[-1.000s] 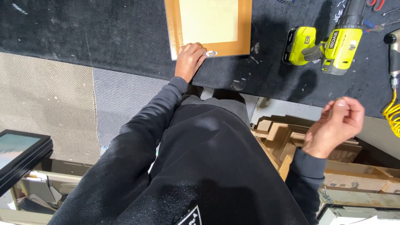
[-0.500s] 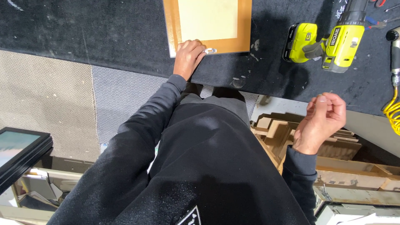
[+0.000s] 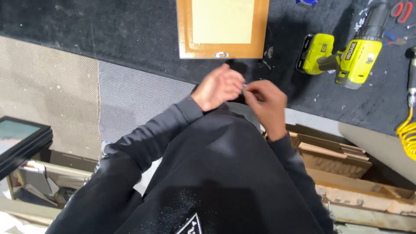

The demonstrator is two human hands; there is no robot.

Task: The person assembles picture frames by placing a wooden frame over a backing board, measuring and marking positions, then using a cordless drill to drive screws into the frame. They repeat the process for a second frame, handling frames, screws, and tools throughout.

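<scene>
A tiny pale piece (image 3: 245, 86), too small to identify, sits pinched between both hands above the black workbench edge (image 3: 130, 39). Left hand (image 3: 219, 86) and right hand (image 3: 265, 100) meet, fingertips closed on it, near the brown wooden frame (image 3: 184, 30).

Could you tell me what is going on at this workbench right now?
A person in a black sweatshirt stands at a dark-covered bench. The left hand and right hand meet just below a wooden picture frame lying face down, pinching something too small to identify. A small metal hanger sits on the frame's near edge. A yellow cordless drill lies to the right, untouched.
</scene>
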